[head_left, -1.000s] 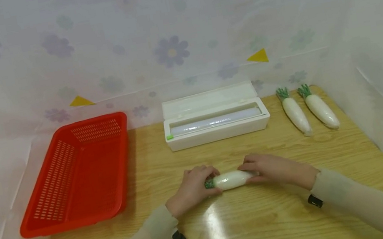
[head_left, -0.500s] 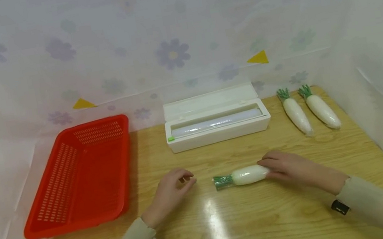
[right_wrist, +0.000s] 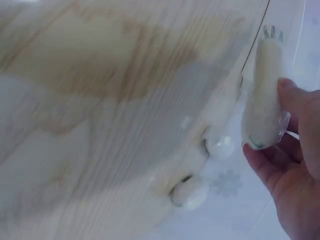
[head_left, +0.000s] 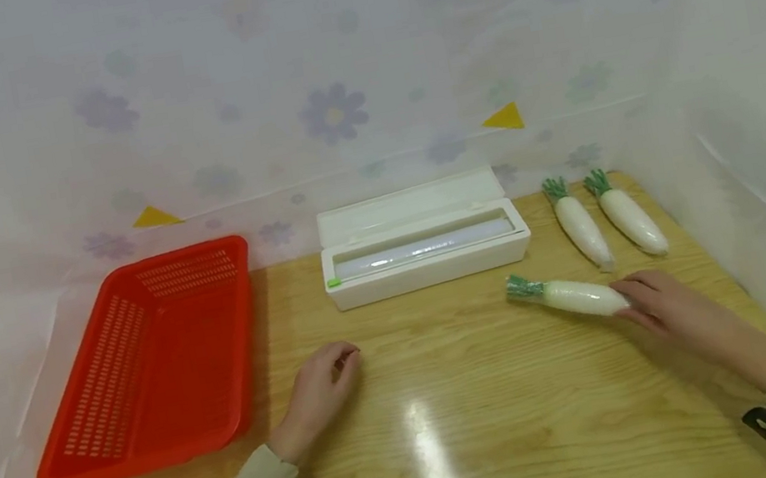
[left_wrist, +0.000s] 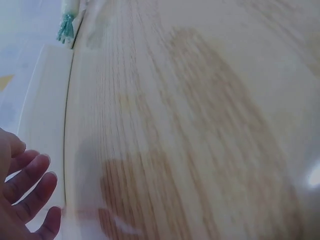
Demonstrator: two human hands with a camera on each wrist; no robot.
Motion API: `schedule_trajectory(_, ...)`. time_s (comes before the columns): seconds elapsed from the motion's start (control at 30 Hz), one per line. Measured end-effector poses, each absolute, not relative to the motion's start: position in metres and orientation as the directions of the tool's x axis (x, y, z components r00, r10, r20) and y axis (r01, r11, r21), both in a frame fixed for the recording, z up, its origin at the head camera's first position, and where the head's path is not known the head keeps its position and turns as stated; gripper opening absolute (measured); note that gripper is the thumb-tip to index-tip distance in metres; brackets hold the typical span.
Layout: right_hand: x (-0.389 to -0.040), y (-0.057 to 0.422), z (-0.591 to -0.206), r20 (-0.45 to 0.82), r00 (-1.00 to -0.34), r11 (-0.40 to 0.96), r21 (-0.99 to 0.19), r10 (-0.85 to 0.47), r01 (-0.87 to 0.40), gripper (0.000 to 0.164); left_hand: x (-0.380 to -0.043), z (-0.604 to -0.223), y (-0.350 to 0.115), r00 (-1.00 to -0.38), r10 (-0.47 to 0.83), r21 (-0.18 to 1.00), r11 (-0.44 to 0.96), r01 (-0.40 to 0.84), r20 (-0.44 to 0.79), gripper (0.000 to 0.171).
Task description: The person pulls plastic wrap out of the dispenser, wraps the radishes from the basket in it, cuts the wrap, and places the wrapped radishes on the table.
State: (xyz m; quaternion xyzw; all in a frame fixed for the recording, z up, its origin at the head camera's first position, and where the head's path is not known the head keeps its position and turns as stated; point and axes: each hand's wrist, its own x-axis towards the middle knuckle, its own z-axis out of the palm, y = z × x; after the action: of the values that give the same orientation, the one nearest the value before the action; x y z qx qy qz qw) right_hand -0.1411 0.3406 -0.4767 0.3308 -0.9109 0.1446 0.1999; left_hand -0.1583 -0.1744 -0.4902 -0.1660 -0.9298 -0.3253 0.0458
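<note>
A white radish (head_left: 583,297) with green stalks, covered in clear film, is pinched at its tail end by my right hand (head_left: 685,319). Its stalks point left toward the white box. In the right wrist view the thumb and fingers close round the lower part of the radish (right_wrist: 265,95). My left hand (head_left: 319,393) rests low over the table between the basket and the glare, holding nothing, its fingers loosely bent. Two more wrapped radishes, one (head_left: 583,232) beside the other (head_left: 633,222), lie at the back right, just beyond the held one.
A white box (head_left: 428,261) with its lid raised stands at the back middle, a roll of clear film (head_left: 423,249) inside. A red plastic basket (head_left: 244,364) sits on the left of the wooden table (head_left: 505,421). Flowered white sheeting (head_left: 320,46) walls in the back and sides.
My left hand has let go of the stalk end and drawn back left. My right hand has carried the radish right and toward the back, its stalks now angled up-left.
</note>
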Motion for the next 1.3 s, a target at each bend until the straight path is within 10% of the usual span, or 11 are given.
schedule_trajectory(0.5,-0.148,0.354,-0.469,0.488,-0.820,0.890,-0.166,-0.299,-0.424,0.025,-0.157,-0.489,-0.180,-0.961,0.225,0.586,0.761,0.277,0.162,0.015)
schedule_trajectory(1.3,-0.241,0.269,-0.472,0.195,-0.980,0.938,-0.346,0.044,-0.027,0.041,-0.154,-0.491,-0.178,-0.947,0.272,0.583,0.747,0.320,0.172,0.013)
